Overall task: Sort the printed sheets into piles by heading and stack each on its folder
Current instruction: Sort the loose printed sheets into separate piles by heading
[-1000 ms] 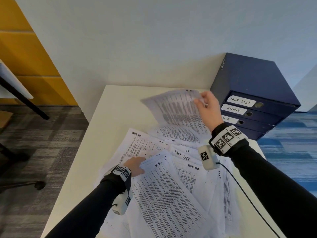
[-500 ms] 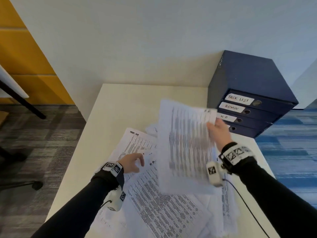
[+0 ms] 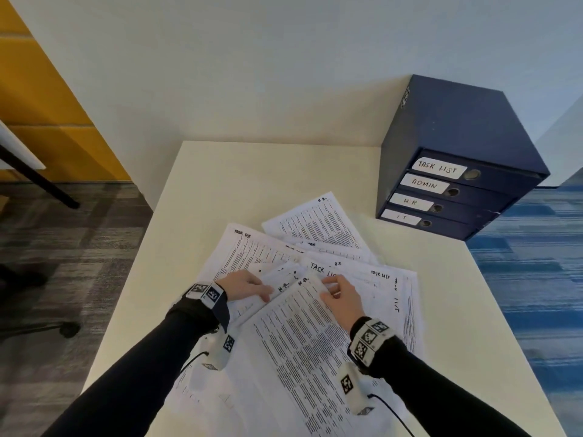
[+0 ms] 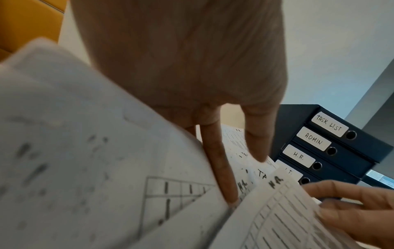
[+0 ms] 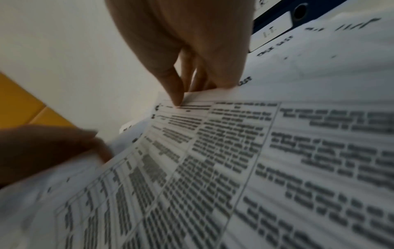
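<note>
The right hand (image 3: 339,296) pinches the top edge of an H.R. sheet (image 3: 303,342), thumb on the print and fingers under. The left hand (image 3: 246,287) lies flat with straight fingers on the sheets (image 3: 249,247) beside it. The papers overlap in a loose heap on the desk (image 3: 220,184), so I think 2 sheets can lift together, or neighbours can slide and mix headings. The folders (image 3: 441,190) stand stacked at the far right, with nothing on them yet
</note>
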The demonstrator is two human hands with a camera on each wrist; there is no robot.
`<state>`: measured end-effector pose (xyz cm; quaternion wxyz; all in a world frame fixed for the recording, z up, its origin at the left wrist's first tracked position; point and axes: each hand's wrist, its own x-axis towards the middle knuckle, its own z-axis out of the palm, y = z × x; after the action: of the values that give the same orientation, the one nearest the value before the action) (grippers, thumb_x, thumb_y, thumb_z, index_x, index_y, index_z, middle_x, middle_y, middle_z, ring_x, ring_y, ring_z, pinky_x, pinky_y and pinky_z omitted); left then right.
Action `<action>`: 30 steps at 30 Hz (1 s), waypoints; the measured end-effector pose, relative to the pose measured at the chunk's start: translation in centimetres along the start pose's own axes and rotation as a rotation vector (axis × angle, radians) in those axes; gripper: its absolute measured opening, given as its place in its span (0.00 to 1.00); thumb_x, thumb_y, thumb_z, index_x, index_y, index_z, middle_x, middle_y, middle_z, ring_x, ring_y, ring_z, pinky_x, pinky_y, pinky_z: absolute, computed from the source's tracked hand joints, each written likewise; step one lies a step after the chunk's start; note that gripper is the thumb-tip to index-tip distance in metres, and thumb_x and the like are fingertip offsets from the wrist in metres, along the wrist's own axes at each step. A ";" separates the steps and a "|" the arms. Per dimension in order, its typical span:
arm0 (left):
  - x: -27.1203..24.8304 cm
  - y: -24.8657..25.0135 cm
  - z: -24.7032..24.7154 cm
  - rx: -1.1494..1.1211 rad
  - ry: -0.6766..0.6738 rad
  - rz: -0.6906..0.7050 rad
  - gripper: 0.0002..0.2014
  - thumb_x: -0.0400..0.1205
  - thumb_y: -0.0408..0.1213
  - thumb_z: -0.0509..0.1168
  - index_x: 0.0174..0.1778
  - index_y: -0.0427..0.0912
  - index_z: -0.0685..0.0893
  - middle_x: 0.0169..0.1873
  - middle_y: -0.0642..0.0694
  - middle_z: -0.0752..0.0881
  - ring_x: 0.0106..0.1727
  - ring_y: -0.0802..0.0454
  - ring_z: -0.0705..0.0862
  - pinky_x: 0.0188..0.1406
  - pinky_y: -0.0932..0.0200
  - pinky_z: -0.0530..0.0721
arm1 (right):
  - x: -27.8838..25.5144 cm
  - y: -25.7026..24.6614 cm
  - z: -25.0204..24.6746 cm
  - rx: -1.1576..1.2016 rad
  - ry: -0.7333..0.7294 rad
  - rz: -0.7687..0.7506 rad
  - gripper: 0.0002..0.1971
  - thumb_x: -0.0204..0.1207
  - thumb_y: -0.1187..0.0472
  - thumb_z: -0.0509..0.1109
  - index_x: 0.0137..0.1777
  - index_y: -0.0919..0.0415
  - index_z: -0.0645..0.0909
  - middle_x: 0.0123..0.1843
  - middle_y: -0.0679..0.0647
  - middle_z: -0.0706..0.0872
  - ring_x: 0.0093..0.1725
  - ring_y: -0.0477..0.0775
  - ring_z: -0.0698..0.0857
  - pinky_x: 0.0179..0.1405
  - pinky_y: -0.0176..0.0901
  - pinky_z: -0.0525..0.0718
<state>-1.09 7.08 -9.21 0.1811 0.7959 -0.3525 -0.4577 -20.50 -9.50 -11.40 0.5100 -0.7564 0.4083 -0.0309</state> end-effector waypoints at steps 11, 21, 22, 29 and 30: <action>0.2 -1.0 2.0 0.015 0.120 0.023 0.01 0.73 0.38 0.75 0.38 0.49 0.91 0.41 0.56 0.90 0.51 0.58 0.84 0.62 0.59 0.72 | -2.3 2.1 2.3 -0.318 0.013 -0.207 0.20 0.82 0.62 0.61 0.74 0.61 0.73 0.64 0.51 0.73 0.56 0.43 0.74 0.59 0.29 0.71; -0.1 -1.8 2.8 -0.020 0.132 0.062 0.10 0.72 0.32 0.72 0.34 0.56 0.88 0.47 0.58 0.87 0.59 0.54 0.81 0.70 0.53 0.68 | -2.1 2.8 3.6 -0.248 0.065 -0.065 0.20 0.78 0.60 0.67 0.70 0.60 0.77 0.56 0.50 0.70 0.58 0.51 0.76 0.67 0.48 0.77; -0.2 -1.7 2.8 -0.028 0.140 0.072 0.11 0.72 0.31 0.72 0.34 0.57 0.88 0.47 0.57 0.88 0.57 0.55 0.82 0.67 0.55 0.69 | -2.1 2.9 3.7 -0.249 0.073 -0.054 0.19 0.78 0.60 0.67 0.69 0.59 0.77 0.56 0.50 0.70 0.58 0.51 0.76 0.68 0.48 0.77; -0.4 -1.6 3.2 -0.051 0.129 0.055 0.11 0.74 0.32 0.70 0.36 0.56 0.88 0.48 0.55 0.88 0.56 0.55 0.82 0.66 0.56 0.71 | -2.5 3.1 3.7 -0.307 0.112 -0.087 0.10 0.75 0.59 0.69 0.55 0.51 0.80 0.51 0.47 0.72 0.55 0.48 0.76 0.64 0.48 0.76; -0.4 -1.5 3.2 -0.043 0.111 0.042 0.08 0.76 0.35 0.70 0.37 0.56 0.88 0.48 0.54 0.88 0.56 0.54 0.82 0.66 0.56 0.72 | -2.7 3.1 3.6 -0.324 0.112 -0.087 0.09 0.75 0.59 0.68 0.54 0.51 0.80 0.51 0.46 0.72 0.55 0.48 0.76 0.64 0.47 0.75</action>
<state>-3.37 8.49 -11.52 0.2271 0.8085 -0.3485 -0.4163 -22.42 -5.51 -14.60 0.3559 -0.8429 0.4026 -0.0289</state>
